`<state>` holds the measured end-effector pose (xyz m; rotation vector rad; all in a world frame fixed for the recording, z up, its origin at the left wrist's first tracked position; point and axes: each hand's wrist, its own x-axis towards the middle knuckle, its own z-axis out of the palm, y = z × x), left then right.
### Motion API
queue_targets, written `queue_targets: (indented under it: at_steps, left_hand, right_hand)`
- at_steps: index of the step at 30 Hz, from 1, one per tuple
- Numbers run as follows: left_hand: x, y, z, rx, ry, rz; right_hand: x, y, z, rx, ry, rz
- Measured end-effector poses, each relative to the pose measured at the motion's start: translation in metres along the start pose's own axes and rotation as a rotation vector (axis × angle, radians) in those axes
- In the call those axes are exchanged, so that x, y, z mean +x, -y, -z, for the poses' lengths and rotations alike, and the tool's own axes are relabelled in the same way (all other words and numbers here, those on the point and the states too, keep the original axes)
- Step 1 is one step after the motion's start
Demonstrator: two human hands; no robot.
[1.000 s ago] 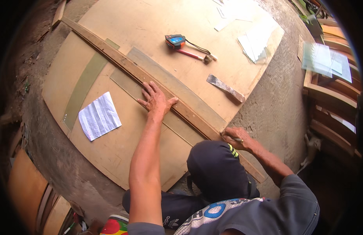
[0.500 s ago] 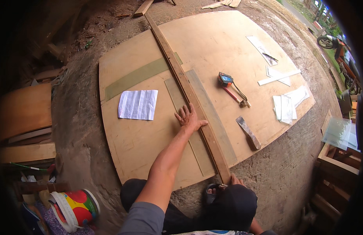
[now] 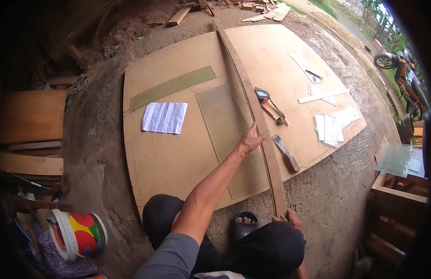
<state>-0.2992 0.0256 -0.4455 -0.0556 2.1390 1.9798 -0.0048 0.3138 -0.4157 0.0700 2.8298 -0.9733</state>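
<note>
A long wooden batten (image 3: pixel 247 88) runs from near my right knee across the plywood board (image 3: pixel 173 176) and past its far edge. My left hand (image 3: pixel 252 141) grips it partway along, thumb reaching over the top. At its near end my right hand (image 3: pixel 293 219) is closed around the wood, partly hidden by my knee; a small slim tool (image 3: pixel 283 217) pokes out by its fingers. Left of the batten lies a large rectangular glass sheet (image 3: pixel 224 135). Beyond that is a narrow greenish glass strip (image 3: pixel 173 87). A creased paper sheet (image 3: pixel 164 117) rests beside the glass.
Right of the batten are a tape measure (image 3: pixel 262 96), a flat-bladed scraper (image 3: pixel 286 153), and white paper and glass offcuts (image 3: pixel 328 128). A paint bucket (image 3: pixel 80 235) stands at lower left, a wooden frame (image 3: pixel 396 204) with glass panes (image 3: pixel 394 160) at right.
The batten has been shifted to the right, off the glass sheet and green strip, coming close to the tape measure and scraper. Both hands moved right with it.
</note>
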Motion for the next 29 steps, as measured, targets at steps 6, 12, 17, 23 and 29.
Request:
queue_targets:
  at_steps: [6, 12, 17, 23, 29]
  left_hand:
    - [-0.029, 0.001, -0.020, 0.304, -0.176, -0.009]
    - [-0.048, 0.039, 0.052, 0.615, -0.543, 0.104]
    - [-0.062, 0.063, 0.079, 0.637, -0.721, 0.177]
    - [-0.062, 0.077, 0.091, 0.755, -0.697, 0.170]
    - [-0.033, 0.065, 0.111, 0.774, -0.641, 0.151]
  right_hand:
    - [0.066, 0.007, 0.071, 0.048, -0.154, -0.128]
    - [0.118, -0.057, 0.097, -0.338, -0.085, -0.145]
    - [0.130, -0.089, 0.082, -0.415, -0.045, -0.166]
    - [0.133, -0.072, 0.067, -0.579, -0.005, -0.266]
    - [0.177, 0.027, -0.011, -0.137, 0.009, -0.009]
